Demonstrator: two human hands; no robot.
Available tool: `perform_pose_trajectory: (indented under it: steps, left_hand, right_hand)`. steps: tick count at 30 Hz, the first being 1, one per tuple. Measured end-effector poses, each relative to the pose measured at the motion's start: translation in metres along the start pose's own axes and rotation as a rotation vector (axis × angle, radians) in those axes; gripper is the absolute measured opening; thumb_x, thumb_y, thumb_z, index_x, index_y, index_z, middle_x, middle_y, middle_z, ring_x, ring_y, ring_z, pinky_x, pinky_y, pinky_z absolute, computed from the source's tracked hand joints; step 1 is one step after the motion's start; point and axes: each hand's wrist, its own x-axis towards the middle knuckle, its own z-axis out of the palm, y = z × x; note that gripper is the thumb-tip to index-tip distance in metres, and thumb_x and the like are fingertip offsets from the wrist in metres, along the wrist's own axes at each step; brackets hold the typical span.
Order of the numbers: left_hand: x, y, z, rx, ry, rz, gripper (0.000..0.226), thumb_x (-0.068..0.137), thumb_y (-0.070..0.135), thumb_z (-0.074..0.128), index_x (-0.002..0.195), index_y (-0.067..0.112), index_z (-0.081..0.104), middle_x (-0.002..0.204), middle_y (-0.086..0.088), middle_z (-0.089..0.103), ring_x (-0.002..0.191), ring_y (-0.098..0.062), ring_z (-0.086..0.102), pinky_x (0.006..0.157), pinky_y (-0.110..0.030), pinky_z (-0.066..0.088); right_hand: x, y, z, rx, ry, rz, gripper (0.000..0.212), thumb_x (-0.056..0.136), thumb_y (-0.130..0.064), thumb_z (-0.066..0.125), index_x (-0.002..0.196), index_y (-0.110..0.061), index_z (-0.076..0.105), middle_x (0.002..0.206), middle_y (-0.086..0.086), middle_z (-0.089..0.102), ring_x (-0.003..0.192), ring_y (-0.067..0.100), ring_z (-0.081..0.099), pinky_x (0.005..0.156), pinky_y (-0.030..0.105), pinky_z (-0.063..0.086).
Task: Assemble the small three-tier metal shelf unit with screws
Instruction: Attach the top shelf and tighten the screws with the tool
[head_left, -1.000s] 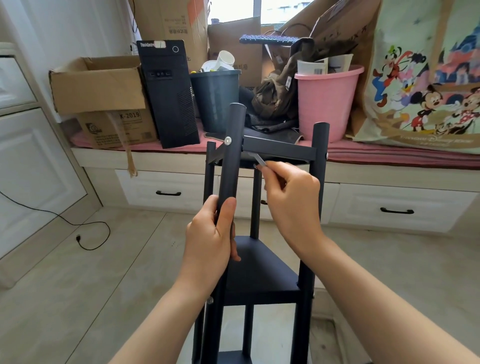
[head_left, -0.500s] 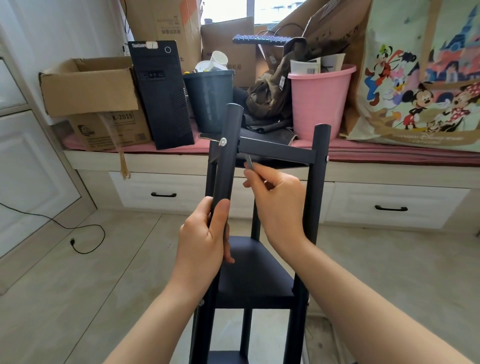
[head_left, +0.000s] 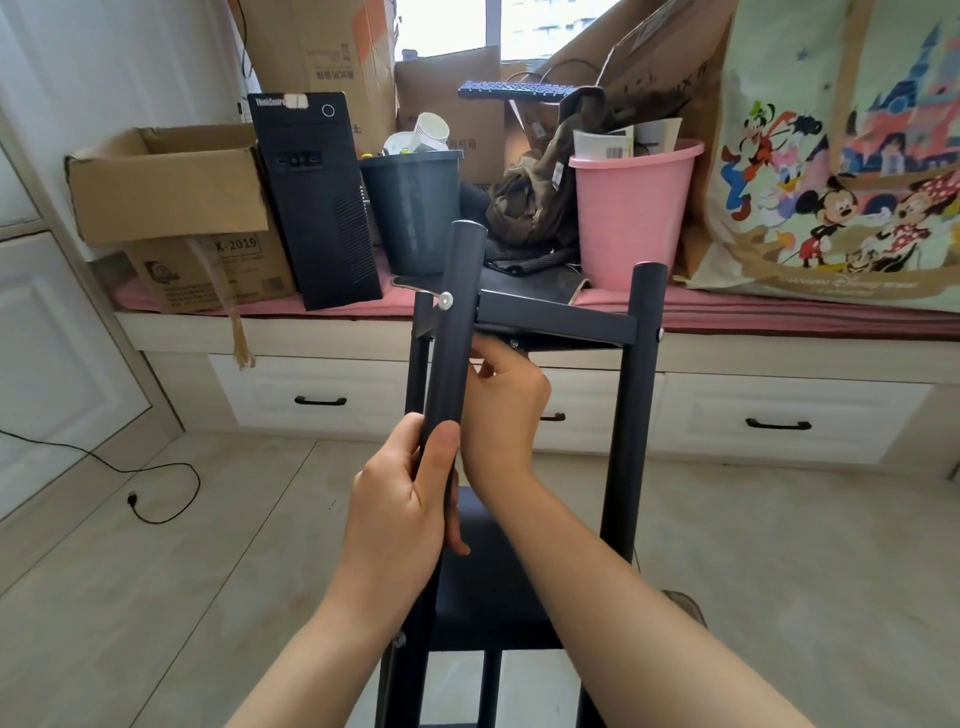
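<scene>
- Shelf unit (head_left: 550, 322) stands on the floor, close to the person.
- Top and middle tiers are on, with a silver screw (head_left: 445, 299) in the near post (head_left: 453, 332).
- Left hand (head_left: 405, 509) holds that post.
- Right hand (head_left: 506, 395) reaches under the top tier; I cannot tell its grip.
- Some screws likely still need tightening.

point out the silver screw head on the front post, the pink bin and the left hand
silver screw head (head_left: 445, 299), head view, centre of the round head on the front post
pink bin (head_left: 631, 218), head view, middle of its front wall
left hand (head_left: 402, 512), head view, back of the hand gripping the post
</scene>
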Motion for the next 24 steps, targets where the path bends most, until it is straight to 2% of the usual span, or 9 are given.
perform_pose_trajectory:
  steps: [4, 7, 8, 13, 16, 20, 22, 24]
  left_hand:
    - [0.002, -0.001, -0.002, 0.016, 0.027, 0.004, 0.049, 0.092, 0.054, 0.044, 0.077, 0.007, 0.048, 0.05, -0.003, 0.048, 0.038, -0.029, 0.05, 0.04, -0.033, 0.049]
    - [0.004, -0.003, -0.006, 0.018, 0.057, 0.015, 0.05, 0.09, 0.057, 0.043, 0.076, 0.009, 0.048, 0.051, -0.002, 0.049, 0.037, -0.03, 0.051, 0.04, -0.024, 0.044]
    - [0.004, -0.003, -0.007, 0.015, 0.058, 0.017, 0.051, 0.09, 0.058, 0.042, 0.076, 0.01, 0.048, 0.052, -0.001, 0.05, 0.037, -0.029, 0.051, 0.039, -0.022, 0.044]
    - [0.006, -0.006, -0.011, 0.004, 0.047, 0.008, 0.053, 0.086, 0.063, 0.044, 0.077, 0.011, 0.05, 0.052, 0.001, 0.05, 0.036, -0.021, 0.05, 0.039, -0.023, 0.045]
    - [0.007, -0.007, -0.014, 0.028, 0.006, 0.01, 0.051, 0.084, 0.064, 0.051, 0.081, 0.013, 0.054, 0.053, 0.0, 0.052, 0.038, -0.022, 0.055, 0.043, -0.033, 0.052]
    - [0.007, -0.004, -0.017, 0.07, -0.049, 0.009, 0.038, 0.083, 0.054, 0.062, 0.09, 0.017, 0.057, 0.053, -0.004, 0.058, 0.042, -0.021, 0.059, 0.051, -0.047, 0.058]
    - [0.009, -0.005, -0.019, 0.078, -0.046, -0.003, 0.032, 0.088, 0.047, 0.064, 0.091, 0.016, 0.058, 0.053, -0.004, 0.058, 0.043, -0.022, 0.06, 0.056, -0.05, 0.059]
    - [0.011, -0.008, -0.021, 0.075, -0.033, -0.011, 0.023, 0.093, 0.037, 0.065, 0.09, 0.016, 0.058, 0.051, -0.003, 0.057, 0.043, -0.021, 0.059, 0.059, -0.053, 0.059]
  right_hand:
    - [-0.001, 0.001, 0.003, 0.032, 0.02, 0.019, 0.012, 0.087, -0.017, 0.067, 0.087, -0.022, 0.078, 0.074, -0.002, 0.072, 0.065, 0.019, 0.061, 0.068, 0.041, 0.055]
    - [-0.004, 0.002, -0.005, 0.018, 0.003, -0.009, 0.015, 0.093, -0.019, 0.065, 0.099, -0.017, 0.079, 0.078, -0.012, 0.073, 0.065, 0.0, 0.059, 0.07, 0.018, 0.05]
    - [-0.004, 0.003, -0.009, 0.003, -0.02, 0.0, 0.016, 0.094, -0.02, 0.064, 0.1, -0.015, 0.079, 0.077, -0.014, 0.072, 0.064, -0.004, 0.058, 0.069, 0.014, 0.048]
    - [-0.006, -0.001, -0.04, -0.175, -0.216, 0.028, 0.026, 0.098, -0.021, 0.059, 0.084, -0.01, 0.078, 0.059, -0.02, 0.059, 0.056, -0.007, 0.054, 0.061, 0.006, 0.038]
    - [-0.011, -0.013, -0.063, -0.266, -0.283, -0.065, 0.023, 0.098, -0.017, 0.059, 0.086, -0.01, 0.077, 0.064, -0.018, 0.063, 0.058, -0.005, 0.056, 0.061, 0.007, 0.039]
    - [-0.016, -0.029, -0.092, -0.368, -0.33, -0.259, 0.015, 0.096, -0.013, 0.062, 0.091, -0.01, 0.076, 0.075, -0.006, 0.072, 0.054, -0.004, 0.058, 0.057, 0.013, 0.047]
    - [-0.011, -0.033, -0.107, -0.384, -0.288, -0.296, 0.013, 0.095, -0.011, 0.063, 0.088, -0.012, 0.075, 0.073, -0.005, 0.071, 0.057, -0.002, 0.059, 0.055, 0.011, 0.044]
    - [-0.002, -0.032, -0.122, -0.392, -0.218, -0.289, 0.014, 0.095, -0.013, 0.063, 0.085, -0.014, 0.073, 0.069, -0.005, 0.068, 0.063, 0.007, 0.061, 0.058, 0.018, 0.045]
